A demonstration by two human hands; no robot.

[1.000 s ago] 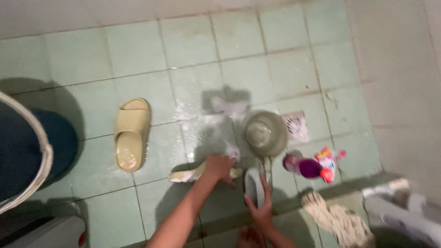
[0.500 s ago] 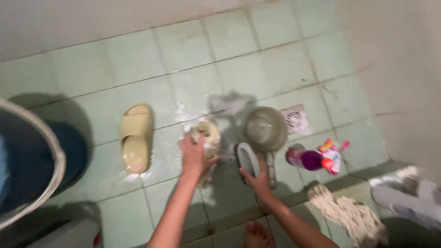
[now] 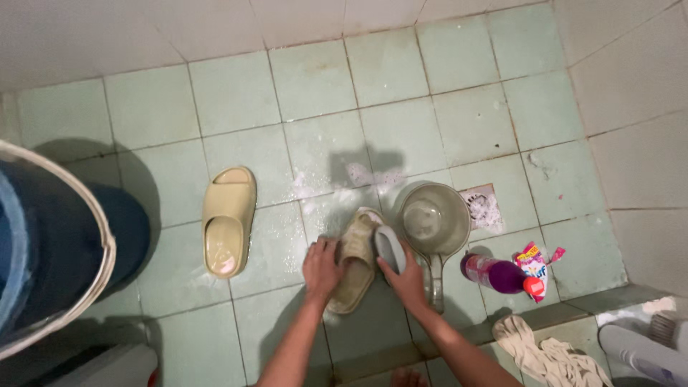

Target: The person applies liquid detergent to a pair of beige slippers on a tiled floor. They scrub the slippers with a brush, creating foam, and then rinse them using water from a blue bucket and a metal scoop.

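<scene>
A beige slide sandal [image 3: 356, 259] lies on the wet, soapy green tiled floor [image 3: 315, 107] in front of me. My left hand [image 3: 322, 269] presses on its left side and holds it in place. My right hand [image 3: 405, 278] grips a grey scrub brush [image 3: 390, 249] whose head rests on the sandal's right edge. The matching beige sandal [image 3: 227, 219] lies apart to the left, sole down, with nothing touching it.
A grey water scoop [image 3: 434, 220] with a handle stands right of the brush, beside a floor drain [image 3: 483, 205]. A purple bottle [image 3: 499, 275] and a pink sachet [image 3: 533, 259] lie farther right. A large blue bucket [image 3: 50, 251] fills the left edge; a mop head [image 3: 548, 356] lies lower right.
The sandal held up in my left hand has come down flat on the tiles. My right hand has brought the brush over against it.
</scene>
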